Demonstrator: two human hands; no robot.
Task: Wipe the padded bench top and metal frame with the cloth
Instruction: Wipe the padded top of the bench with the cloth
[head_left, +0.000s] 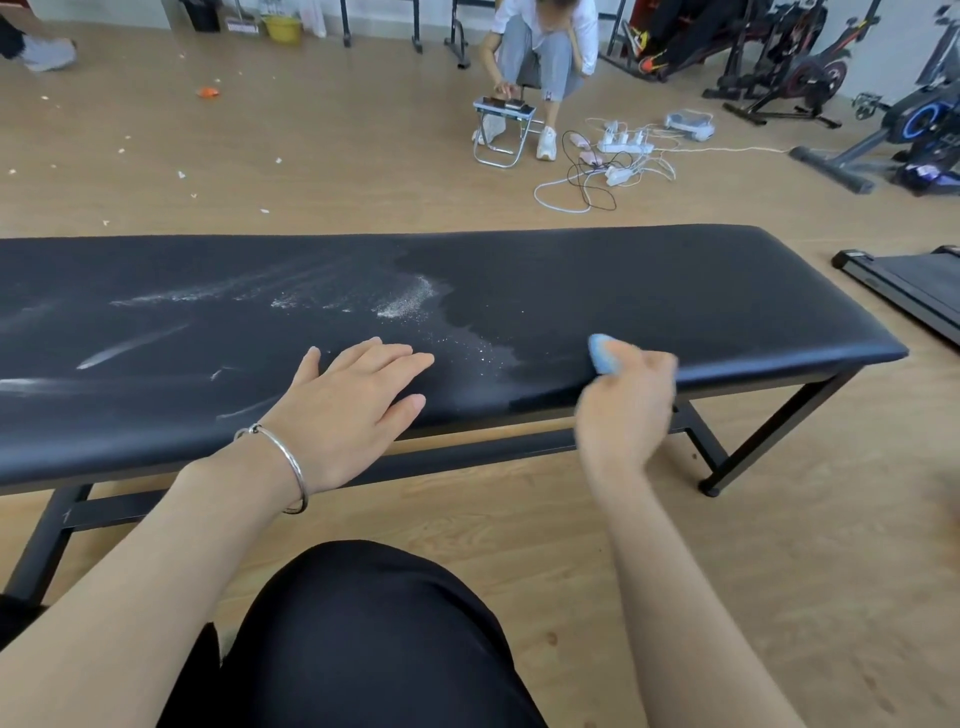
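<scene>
A long black padded bench top runs across the view on a black metal frame. White powder lies in streaks and a small heap over its left and middle parts; the right part looks dark and clean. My left hand rests flat on the pad near the front edge, fingers straight, a silver bangle on the wrist. My right hand is blurred at the pad's front edge and grips a light blue cloth, which touches the pad.
My knee in black trousers is below the bench. A person crouches by a small folding stool beyond it, with power strips and cables on the wooden floor. Exercise bikes stand far right, a treadmill edge at right.
</scene>
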